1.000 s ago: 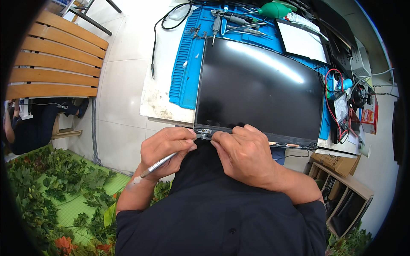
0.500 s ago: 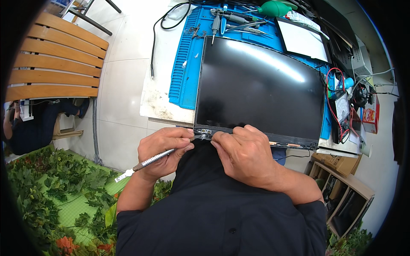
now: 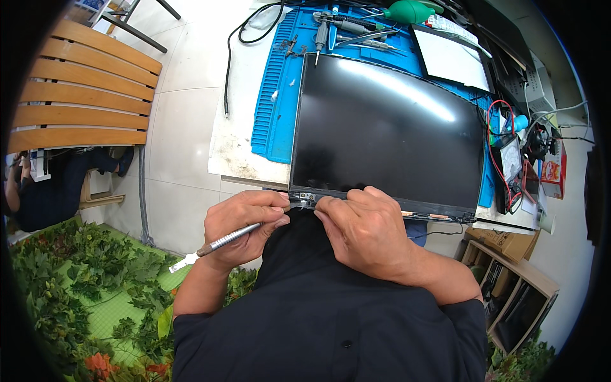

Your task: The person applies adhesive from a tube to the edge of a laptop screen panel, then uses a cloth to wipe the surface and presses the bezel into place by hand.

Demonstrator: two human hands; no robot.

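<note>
A dark laptop screen (image 3: 388, 127) lies face up on a blue work mat, its lower edge towards me. Its near left corner has a small metal hinge piece (image 3: 307, 197). Held slantwise in my left hand (image 3: 238, 223) is a slim silver-handled tool (image 3: 232, 237) with a flat pale end pointing down and left. The thumb and forefinger of that hand are closed at the corner; what lies between their tips is hidden. Beside the hinge, my right hand (image 3: 363, 226) pinches the screen's lower edge, its fingertips partly hidden.
The blue mat (image 3: 273, 121) holds screwdrivers and tweezers (image 3: 369, 39), plus a green blower bulb (image 3: 410, 11). Red and black wires (image 3: 490, 130) clutter the right side. A black cable (image 3: 228, 83) crosses the table's left. Another person (image 3: 60, 184) sits beyond the slatted wooden bench (image 3: 89, 92).
Both hands stay almost in place. The silver-handled tool has shifted very slightly in my left hand, its pale end a touch further left. The screen has not visibly moved.
</note>
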